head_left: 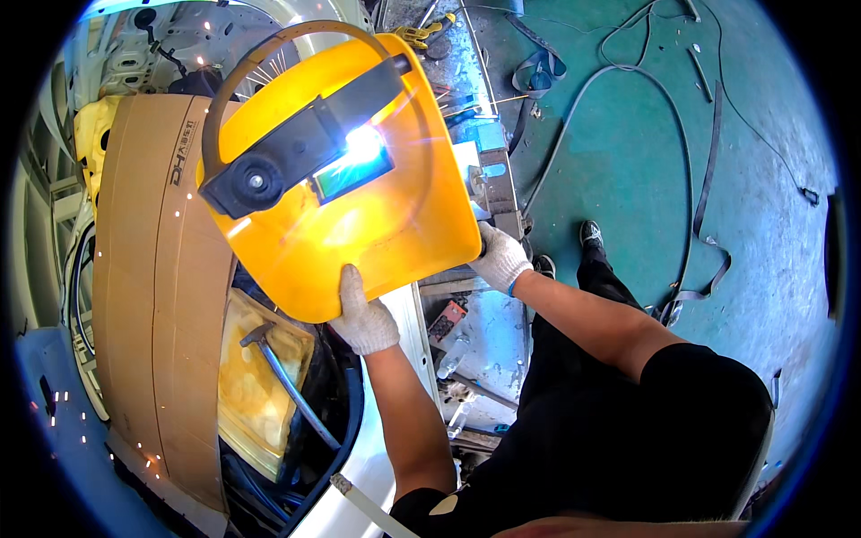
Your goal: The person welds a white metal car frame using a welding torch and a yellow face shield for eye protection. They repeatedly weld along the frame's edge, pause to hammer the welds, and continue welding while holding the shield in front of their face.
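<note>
My left hand (366, 316), in a white knit glove, grips the lower edge of a yellow welding mask (386, 238). Its thumb lies on the inner face and the other fingers are hidden behind. Inside the mask are a black headband and a small dark window (354, 175), through which a very bright glare shines. Just right of the mask, my gloved right hand (500, 258) is closed round a dark handle, seemingly a welding torch, whose front end is hidden behind the mask. Sparks fly near the mask's upper left edge.
A brown cardboard sheet (134, 269) covers part of a vehicle body at left. A hammer (291, 390) lies beside it on a yellowed clear panel (247, 394). A cluttered metal bench (489, 341) stands centre. Hoses and straps (686, 161) trail across the green floor at right.
</note>
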Demonstrator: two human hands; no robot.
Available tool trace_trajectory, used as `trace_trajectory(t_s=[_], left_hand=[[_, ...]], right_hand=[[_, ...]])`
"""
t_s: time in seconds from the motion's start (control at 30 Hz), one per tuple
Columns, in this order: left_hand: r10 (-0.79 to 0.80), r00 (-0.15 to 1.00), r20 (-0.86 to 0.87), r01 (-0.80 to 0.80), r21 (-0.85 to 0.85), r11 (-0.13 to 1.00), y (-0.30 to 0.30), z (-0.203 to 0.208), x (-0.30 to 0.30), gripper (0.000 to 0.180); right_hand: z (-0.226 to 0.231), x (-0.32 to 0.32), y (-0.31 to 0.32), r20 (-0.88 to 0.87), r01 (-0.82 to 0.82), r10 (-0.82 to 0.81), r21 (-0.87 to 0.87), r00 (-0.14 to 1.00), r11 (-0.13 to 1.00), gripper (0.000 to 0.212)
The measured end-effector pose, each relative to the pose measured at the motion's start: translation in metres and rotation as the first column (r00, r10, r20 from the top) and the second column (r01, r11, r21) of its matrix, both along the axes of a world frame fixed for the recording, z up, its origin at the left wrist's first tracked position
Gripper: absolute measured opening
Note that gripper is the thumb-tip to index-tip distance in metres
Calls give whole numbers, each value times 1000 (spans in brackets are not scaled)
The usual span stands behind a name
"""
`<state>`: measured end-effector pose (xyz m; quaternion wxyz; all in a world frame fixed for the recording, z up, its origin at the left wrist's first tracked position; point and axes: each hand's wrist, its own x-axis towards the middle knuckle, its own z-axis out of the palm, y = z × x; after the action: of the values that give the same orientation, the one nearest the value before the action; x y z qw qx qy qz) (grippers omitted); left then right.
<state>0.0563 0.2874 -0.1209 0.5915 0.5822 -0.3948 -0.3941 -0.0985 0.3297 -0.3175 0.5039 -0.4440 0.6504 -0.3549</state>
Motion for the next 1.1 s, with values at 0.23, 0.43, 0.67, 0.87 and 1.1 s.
trace_trajectory(t_s=[0.23,0.43,0.67,0.87,1.1], left_hand=[[56,976,-209,-65,-38,997,7,4,24,47],[130,925,-358,-155,-44,987,17,10,40,46],[151,941,-302,-164,-19,986,17,6,36,49],[36,981,-192,-50,-69,996,4,-10,14,49],[45,915,401,-67,39,997,4,-18,-10,38]], right_hand=[[21,-9,-1,-28,-24,26,58,999,998,46],[23,-10,-2,-16,-18,19,45,1000,999,45],[27,-14,-5,8,-39,39,69,999,997,43],[21,-12,-3,55,-51,48,53,997,997,41],[-41,4,4,-119,-172,164,-60,979,983,42]])
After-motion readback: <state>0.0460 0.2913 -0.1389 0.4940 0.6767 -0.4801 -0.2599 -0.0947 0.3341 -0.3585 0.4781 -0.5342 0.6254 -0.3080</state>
